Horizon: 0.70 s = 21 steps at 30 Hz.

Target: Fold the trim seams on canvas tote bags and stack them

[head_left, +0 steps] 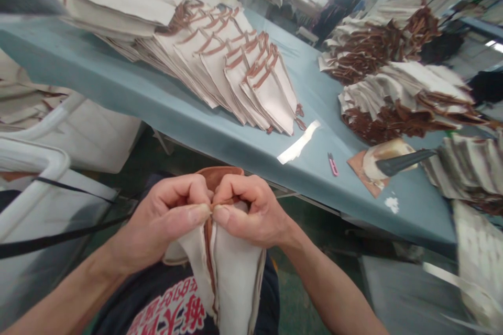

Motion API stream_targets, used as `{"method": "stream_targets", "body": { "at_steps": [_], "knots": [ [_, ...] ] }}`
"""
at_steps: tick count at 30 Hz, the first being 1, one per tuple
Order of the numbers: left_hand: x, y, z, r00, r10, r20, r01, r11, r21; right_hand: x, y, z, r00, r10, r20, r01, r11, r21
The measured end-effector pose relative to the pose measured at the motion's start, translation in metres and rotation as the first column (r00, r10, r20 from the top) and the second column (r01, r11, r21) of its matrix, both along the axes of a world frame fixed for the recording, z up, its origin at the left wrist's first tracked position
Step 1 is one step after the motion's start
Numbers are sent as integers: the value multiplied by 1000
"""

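A sewn cream fabric piece with brown trim (238, 267) hangs in front of my body, above my lap. My left hand (171, 212) pinches its upper edge between thumb and fingers. Right beside it, my right hand (251, 209) pinches the same edge, and the two thumb tips nearly touch. A brown seam runs down from between the thumbs. Behind the knuckles a curved brown part (220, 171) shows. My fingers hide most of the gripped edge.
On the blue-covered table (251, 146) lies a long overlapping row of similar cream pieces (220, 57). A white strip (299, 142), pink thread snips (332, 164) and a glue container with a dark-handled brush (393, 159) lie nearer. More stacks (404, 94) stand right; a white cart frame (35, 152) is left.
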<state>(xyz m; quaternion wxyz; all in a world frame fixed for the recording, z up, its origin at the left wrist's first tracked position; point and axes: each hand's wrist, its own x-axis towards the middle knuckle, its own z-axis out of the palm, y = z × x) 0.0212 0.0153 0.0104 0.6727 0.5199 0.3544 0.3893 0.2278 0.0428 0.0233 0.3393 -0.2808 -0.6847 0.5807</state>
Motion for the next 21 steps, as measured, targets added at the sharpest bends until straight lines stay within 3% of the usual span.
{"method": "stream_targets", "body": {
  "at_steps": [2, 5, 7, 11, 16, 21],
  "knots": [
    [0, -2, -10, 996, -22, 86, 30, 996, -87, 2, 2, -1, 999, 31, -40, -31, 1000, -4],
    [-6, 1, -15, 995, -90, 37, 93, 990, -103, 7, 4, 5, 999, 37, -24, -36, 999, 33],
    [-12, 6, -10, 992, -115, -49, 113, 993, -40, 11, 5, 12, 999, 17, 28, -19, 996, 88],
    [-15, 19, 10, 967, -76, -244, 133, 966, 223, 13, 4, 22, 995, -20, 100, -3, 975, 221],
    [-9, 30, 29, 898, -57, -437, 299, 806, 511, 20, 4, 26, 991, -46, 127, -1, 937, 349],
    [-13, 28, 31, 841, 144, -522, 336, 617, 711, 40, 15, 28, 972, -27, 235, -62, 929, 364]
  ]
}}
